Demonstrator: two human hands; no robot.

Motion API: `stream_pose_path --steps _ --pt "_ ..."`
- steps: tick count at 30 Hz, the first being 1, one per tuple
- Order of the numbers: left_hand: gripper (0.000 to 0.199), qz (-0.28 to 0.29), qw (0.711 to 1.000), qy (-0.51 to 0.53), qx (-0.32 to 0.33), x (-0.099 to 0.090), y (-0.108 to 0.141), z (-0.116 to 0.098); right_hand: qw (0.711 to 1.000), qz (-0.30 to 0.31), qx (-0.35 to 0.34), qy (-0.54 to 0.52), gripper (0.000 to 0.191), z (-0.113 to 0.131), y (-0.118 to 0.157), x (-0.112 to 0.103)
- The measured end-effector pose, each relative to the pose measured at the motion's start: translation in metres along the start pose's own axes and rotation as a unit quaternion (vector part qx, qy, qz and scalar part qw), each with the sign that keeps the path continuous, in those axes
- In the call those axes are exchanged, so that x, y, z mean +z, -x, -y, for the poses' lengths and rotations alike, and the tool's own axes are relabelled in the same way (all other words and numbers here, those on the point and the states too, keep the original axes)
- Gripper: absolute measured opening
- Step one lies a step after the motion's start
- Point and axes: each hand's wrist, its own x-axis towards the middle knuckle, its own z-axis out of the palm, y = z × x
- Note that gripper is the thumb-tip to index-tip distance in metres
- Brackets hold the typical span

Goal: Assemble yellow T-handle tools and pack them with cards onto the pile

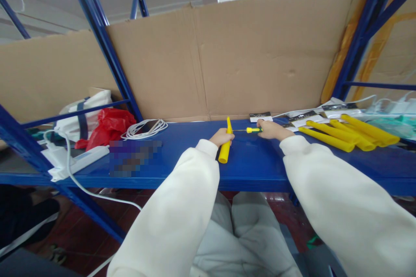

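Note:
My left hand (221, 137) is closed around a yellow tapered tube (224, 154), narrow at its far end and wide at the near end. In my right hand (271, 130) is a screwdriver (250, 130) with a yellow and dark green handle. Its thin shaft points left and meets the tube's side beside my left fingers; whether the tip goes into the tube is too small to tell. Several more yellow tubes (341, 135) lie to the right of my right hand. Beyond it, a small packet with a black header (261, 117) rests against the cardboard.
The blue shelf (191, 171) has blue uprights and a cardboard back panel (260, 56). At left are a coiled white cable (146, 129), a red plastic bag (112, 123) and a white power strip (87, 159). More packets (307, 117) lie at right. Another person's leg (35, 216) shows lower left.

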Motion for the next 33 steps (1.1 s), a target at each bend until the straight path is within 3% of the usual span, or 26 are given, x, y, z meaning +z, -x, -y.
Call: stream_pose_path --steps 6,11,17,24,33 --pt "0.02 0.009 1.0 0.014 0.008 0.0 -0.0019 0.0026 1.0 -0.006 0.004 0.011 0.038 0.0007 0.0008 -0.0014" --pt "0.022 0.007 1.0 0.007 0.004 -0.0002 -0.0009 0.0017 1.0 -0.003 0.011 0.022 0.043 0.0018 0.0014 -0.0022" --pt "0.025 0.005 1.0 0.005 0.005 0.0002 0.0001 0.0004 1.0 0.011 -0.024 0.001 0.033 -0.002 -0.0026 -0.0002" --pt "0.024 0.005 1.0 0.008 0.003 0.0007 -0.0013 0.0018 1.0 -0.01 -0.002 0.014 0.044 -0.0022 -0.0026 0.0027" --pt "0.023 -0.004 1.0 0.005 -0.002 -0.0002 -0.0009 0.0013 1.0 -0.007 -0.019 -0.007 0.035 -0.0006 -0.0029 0.0011"
